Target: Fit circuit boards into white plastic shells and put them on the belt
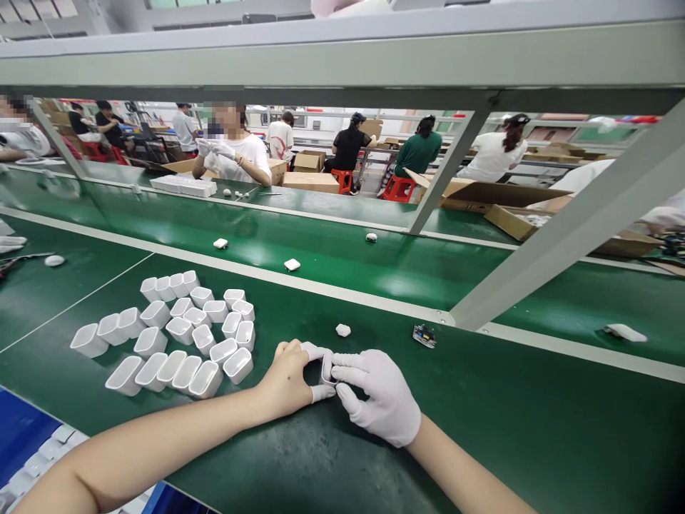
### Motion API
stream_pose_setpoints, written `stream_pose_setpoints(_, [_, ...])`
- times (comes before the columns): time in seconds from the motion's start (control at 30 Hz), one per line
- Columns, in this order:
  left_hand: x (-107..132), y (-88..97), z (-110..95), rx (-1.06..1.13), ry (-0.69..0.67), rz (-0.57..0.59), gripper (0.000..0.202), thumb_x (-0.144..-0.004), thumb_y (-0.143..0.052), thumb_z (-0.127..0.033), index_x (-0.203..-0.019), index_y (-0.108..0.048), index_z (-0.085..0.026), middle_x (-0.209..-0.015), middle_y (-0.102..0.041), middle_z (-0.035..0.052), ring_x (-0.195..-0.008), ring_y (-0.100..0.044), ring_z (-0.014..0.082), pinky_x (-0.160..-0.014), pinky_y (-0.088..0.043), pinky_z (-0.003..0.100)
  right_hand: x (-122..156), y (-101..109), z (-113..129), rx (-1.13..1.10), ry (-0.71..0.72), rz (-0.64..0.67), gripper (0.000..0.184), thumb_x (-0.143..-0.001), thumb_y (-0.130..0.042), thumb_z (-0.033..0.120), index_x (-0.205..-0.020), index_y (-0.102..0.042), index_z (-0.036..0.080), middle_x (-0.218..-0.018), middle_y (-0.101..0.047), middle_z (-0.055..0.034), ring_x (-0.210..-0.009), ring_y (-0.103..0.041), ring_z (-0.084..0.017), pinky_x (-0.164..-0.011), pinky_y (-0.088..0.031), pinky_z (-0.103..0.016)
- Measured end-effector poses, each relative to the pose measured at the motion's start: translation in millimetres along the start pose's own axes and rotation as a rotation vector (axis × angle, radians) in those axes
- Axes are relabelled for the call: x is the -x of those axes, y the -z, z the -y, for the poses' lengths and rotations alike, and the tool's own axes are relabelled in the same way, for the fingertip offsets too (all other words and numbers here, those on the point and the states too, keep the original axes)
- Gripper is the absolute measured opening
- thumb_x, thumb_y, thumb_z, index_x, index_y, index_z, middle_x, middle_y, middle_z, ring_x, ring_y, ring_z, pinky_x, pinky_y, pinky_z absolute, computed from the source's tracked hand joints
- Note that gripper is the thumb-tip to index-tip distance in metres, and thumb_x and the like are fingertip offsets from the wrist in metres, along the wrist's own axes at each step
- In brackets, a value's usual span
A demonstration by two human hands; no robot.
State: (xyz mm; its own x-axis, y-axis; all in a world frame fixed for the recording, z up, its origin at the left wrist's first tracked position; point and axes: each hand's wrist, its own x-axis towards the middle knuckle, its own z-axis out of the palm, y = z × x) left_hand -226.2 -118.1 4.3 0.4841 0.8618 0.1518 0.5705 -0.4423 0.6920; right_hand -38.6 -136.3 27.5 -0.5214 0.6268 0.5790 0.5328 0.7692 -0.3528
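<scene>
2 hands pinch 1 small white plastic shell low on the green mat.
Left hand and gloved right hand both close on it; likely light, stiff, slippery (grip its side walls), beside a cluster of white open-topped plastic housings.

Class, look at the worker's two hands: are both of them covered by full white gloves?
No. Only the right hand wears a full white glove; the left hand is bare apart from white fingertip covers, and both grip a small white shell.

We see a bunch of white cups on the green table, a tiny circuit board, and people working far behind cardboard boxes.
</scene>
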Motion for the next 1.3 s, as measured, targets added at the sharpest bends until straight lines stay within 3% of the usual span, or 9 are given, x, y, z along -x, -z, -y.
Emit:
stream_pose_setpoints(0.1, [0.4,-1.0,0.9,0.020,0.016,-0.007,0.041,-0.073,-0.075,-0.030,-0.112,-0.062,-0.030,-0.104,-0.066,0.0007,-0.096,-0.053,0.0247,-0.088,-0.034,0.041,-2.2,-4.8,2.6,-0.101,-0.105,0.076,0.017,-0.076,-0.050,0.013,-0.073,-0.063,0.023,-0.078,-0.070,-0.0011,-0.059,-0.057,-0.014,-0.057,-0.035,-0.029])
stream_pose_setpoints(0.2, [-0.2,-0.6,-0.3,0.021,0.026,-0.007,0.045,-0.071,-0.076,-0.025,-0.113,-0.062,-0.029,-0.104,-0.066,0.0005,-0.096,-0.054,0.0246,-0.089,-0.034,0.041,-1.4,-10.4,3.9,-0.207,-0.229,0.066,0.011,-0.072,-0.055,0.017,-0.067,-0.064,0.022,-0.072,-0.068,-0.0013,-0.058,-0.054,-0.014,-0.058,-0.033,-0.030])
stream_pose_setpoints(0.33, [-0.7,1.7,-3.5,0.017,0.037,0.007,0.042,-0.070,-0.077,-0.026,-0.110,-0.063,-0.029,-0.101,-0.067,-0.0003,-0.095,-0.053,0.0254,-0.089,-0.035,0.043,1.5,-12.8,-4.0,-0.376,-0.370,0.020,0.020,-0.078,-0.055,0.022,-0.060,-0.063,0.021,-0.066,-0.064,-0.0011,-0.063,-0.057,-0.015,-0.064,-0.042,-0.030])
stream_pose_setpoints(0.47, [0.4,3.6,-4.4,0.062,0.041,-0.058,0.047,-0.068,-0.080,-0.022,-0.110,-0.061,-0.027,-0.107,-0.064,0.0014,-0.100,-0.052,0.0261,-0.090,-0.036,0.043,2.9,-12.4,-18.5,-0.581,-0.605,-0.127,0.026,-0.090,-0.047,0.036,-0.087,-0.067,0.019,-0.091,-0.067,-0.0068,-0.076,-0.063,-0.017,-0.074,-0.051,-0.033])
stream_pose_setpoints(0.57, [1.9,3.8,-4.9,0.088,-0.034,-0.167,0.045,-0.068,-0.078,-0.016,-0.107,-0.058,-0.024,-0.106,-0.062,0.0019,-0.098,-0.053,0.0236,-0.089,-0.039,0.040,-1.1,-13.5,-16.9,-0.735,-0.718,-0.110,0.037,-0.091,-0.045,0.044,-0.113,-0.061,0.019,-0.101,-0.066,-0.0103,-0.079,-0.065,-0.019,-0.076,-0.055,-0.039])
stream_pose_setpoints(0.73, [4.0,3.3,-8.1,0.101,-0.148,-0.188,0.034,-0.071,-0.073,-0.016,-0.100,-0.058,-0.023,-0.097,-0.062,0.0015,-0.088,-0.053,0.0214,-0.080,-0.042,0.035,-7.7,-18.3,4.6,-1.007,-0.776,0.062,0.035,-0.084,-0.055,0.048,-0.097,-0.068,0.018,-0.086,-0.066,-0.0072,-0.080,-0.064,-0.022,-0.072,-0.055,-0.038])
stream_pose_setpoints(0.93, [4.7,2.2,-8.9,0.114,-0.228,-0.199,0.037,-0.074,-0.071,-0.019,-0.108,-0.059,-0.025,-0.102,-0.065,0.0027,-0.092,-0.056,0.0217,-0.082,-0.046,0.035,-6.0,-27.2,10.4,-1.001,-0.824,-0.025,0.040,-0.079,-0.059,0.052,-0.101,-0.063,0.018,-0.082,-0.063,-0.0054,-0.078,-0.062,-0.022,-0.070,-0.053,-0.036])
stream_pose_setpoints(1.17, [7.7,-8.2,-3.2,-0.032,-0.365,-0.264,0.048,-0.072,-0.066,-0.013,-0.118,-0.056,-0.022,-0.104,-0.067,0.0050,-0.093,-0.060,0.0227,-0.083,-0.049,0.036,-6.7,-39.2,12.7,-0.885,-0.846,-0.070,0.023,-0.074,-0.062,0.038,-0.085,-0.061,0.018,-0.074,-0.061,-0.0028,-0.064,-0.057,-0.016,-0.063,-0.050,-0.032])
stream_pose_setpoints(1.3, [8.5,-4.5,-6.1,0.008,-0.281,-0.214,0.044,-0.072,-0.068,-0.016,-0.114,-0.059,-0.023,-0.094,-0.066,0.0029,-0.084,-0.058,0.0212,-0.077,-0.049,0.035,-6.4,-39.6,13.0,-0.882,-0.878,-0.085,0.024,-0.075,-0.059,0.040,-0.085,-0.060,0.018,-0.070,-0.061,-0.0025,-0.060,-0.057,-0.016,-0.057,-0.049,-0.030])
